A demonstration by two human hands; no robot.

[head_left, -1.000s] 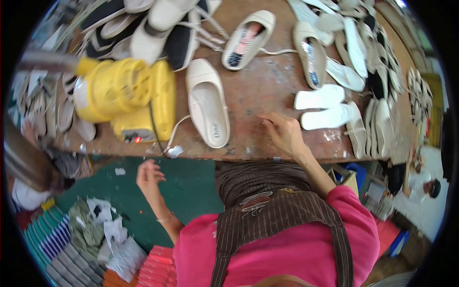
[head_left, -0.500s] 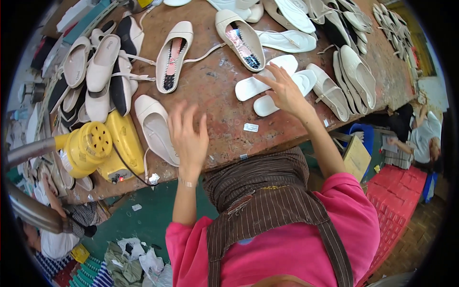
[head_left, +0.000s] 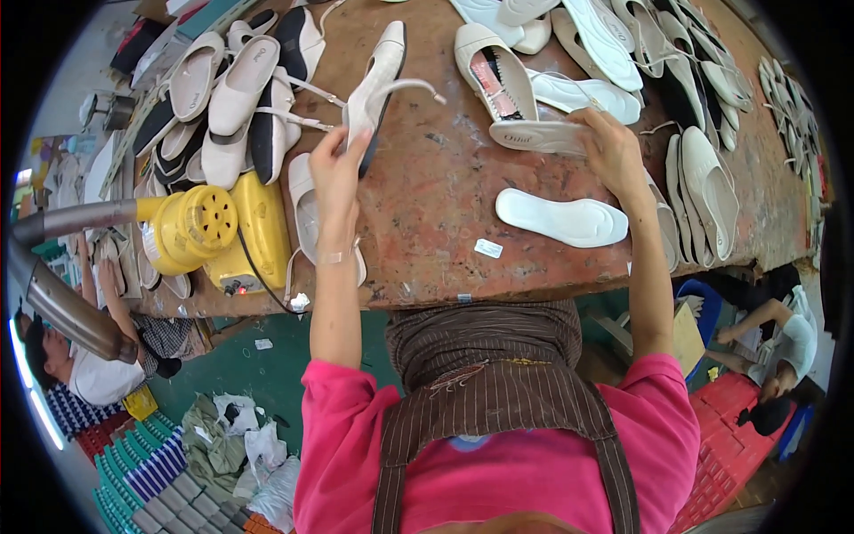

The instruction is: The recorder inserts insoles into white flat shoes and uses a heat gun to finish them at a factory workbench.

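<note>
Past the near bench edge (head_left: pixel 418 291), our left hand (head_left: pixel 334 182) pinches a shoe (head_left: pixel 367 93) heel-end, right hand (head_left: pixel 614 156) a likely pliant insole (head_left: pixel 538 137) endwise.

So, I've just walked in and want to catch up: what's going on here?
A person in a striped apron has a cream shoe in the left hand, gripped near the heel and tipped onto its side. The right hand holds a beige insole. A white insole lies on the worktable, and a yellow machine stands at its left.
</note>
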